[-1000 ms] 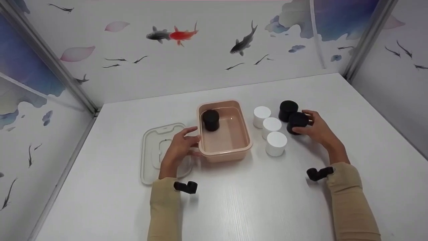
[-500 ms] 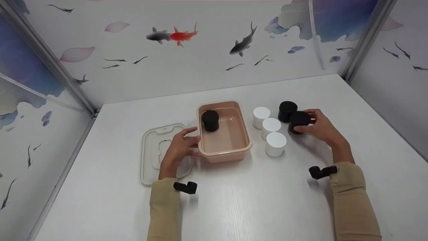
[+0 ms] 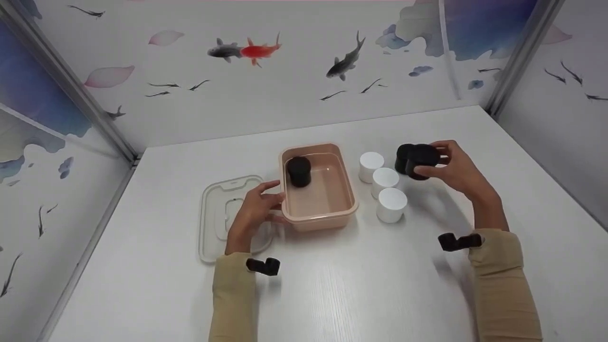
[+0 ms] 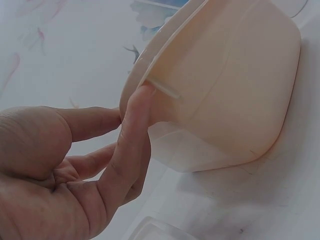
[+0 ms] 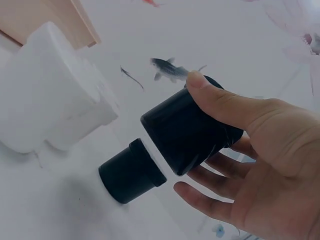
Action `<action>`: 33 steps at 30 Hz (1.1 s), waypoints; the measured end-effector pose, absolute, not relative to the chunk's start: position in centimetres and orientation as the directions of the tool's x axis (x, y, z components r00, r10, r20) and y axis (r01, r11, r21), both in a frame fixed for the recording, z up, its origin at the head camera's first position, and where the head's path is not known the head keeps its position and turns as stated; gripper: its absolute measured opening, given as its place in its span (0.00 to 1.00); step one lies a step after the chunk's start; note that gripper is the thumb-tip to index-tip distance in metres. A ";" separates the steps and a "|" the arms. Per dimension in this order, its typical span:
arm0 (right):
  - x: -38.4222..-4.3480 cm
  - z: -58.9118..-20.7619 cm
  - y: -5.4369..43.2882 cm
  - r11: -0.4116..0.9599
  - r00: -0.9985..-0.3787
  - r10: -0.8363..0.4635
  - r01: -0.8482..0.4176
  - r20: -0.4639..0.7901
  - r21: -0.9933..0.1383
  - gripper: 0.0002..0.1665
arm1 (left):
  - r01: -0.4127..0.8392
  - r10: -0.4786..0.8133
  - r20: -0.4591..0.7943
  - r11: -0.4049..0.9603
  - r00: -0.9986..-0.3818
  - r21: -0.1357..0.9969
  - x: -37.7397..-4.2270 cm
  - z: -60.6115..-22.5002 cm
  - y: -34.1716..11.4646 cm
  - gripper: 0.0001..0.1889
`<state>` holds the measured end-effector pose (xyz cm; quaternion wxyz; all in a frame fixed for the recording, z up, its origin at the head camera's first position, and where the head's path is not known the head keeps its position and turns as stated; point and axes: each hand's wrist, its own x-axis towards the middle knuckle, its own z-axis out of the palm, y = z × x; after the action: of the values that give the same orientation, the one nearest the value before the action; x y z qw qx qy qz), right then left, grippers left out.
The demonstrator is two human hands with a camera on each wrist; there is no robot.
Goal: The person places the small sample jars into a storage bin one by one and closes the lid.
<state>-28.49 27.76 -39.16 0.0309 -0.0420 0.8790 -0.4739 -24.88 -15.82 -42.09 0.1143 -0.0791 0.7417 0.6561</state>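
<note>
My right hand grips a black jar between thumb and fingers. In the right wrist view the held jar is tilted and raised above the table. Beyond it a second black jar stands on the table; in the head view it is partly hidden. My left hand holds the left rim of a pink plastic box. The left wrist view shows the thumb at the rim's edge and a finger under the rim of the box. Another black jar stands inside the box, at its back left.
White jars stand in a slanting row between the box and the black jars. A translucent lid lies flat on the white table, left of the box and partly beneath the left hand. A printed wall closes the back.
The right hand has lifted the black jar off the table; it has moved slightly right and now overlaps the jar behind. The left hand and the box have stayed put.
</note>
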 end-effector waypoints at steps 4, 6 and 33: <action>-28.3 -38.6 27.1 0.515 -0.995 -0.096 -0.062 0.014 -0.855 0.51 | -0.273 0.025 -0.279 0.136 -0.960 0.952 -24.9 -42.1 -15.8 0.26; -28.2 -38.1 26.7 0.504 -0.996 -0.090 -0.064 0.022 -0.861 0.51 | -0.275 0.024 -0.281 0.137 -0.960 0.952 -24.9 -42.1 -15.8 0.26; -28.1 -37.4 20.4 0.505 -0.975 -0.213 -0.166 0.064 -0.847 0.48 | -0.277 0.034 -0.285 0.149 -0.958 0.949 -24.9 -42.2 -15.9 0.26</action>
<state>-28.12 20.37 -37.40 0.0240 -0.1092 0.8673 -0.4851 -24.94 -15.87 -42.20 0.1201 -0.0810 0.7484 0.6472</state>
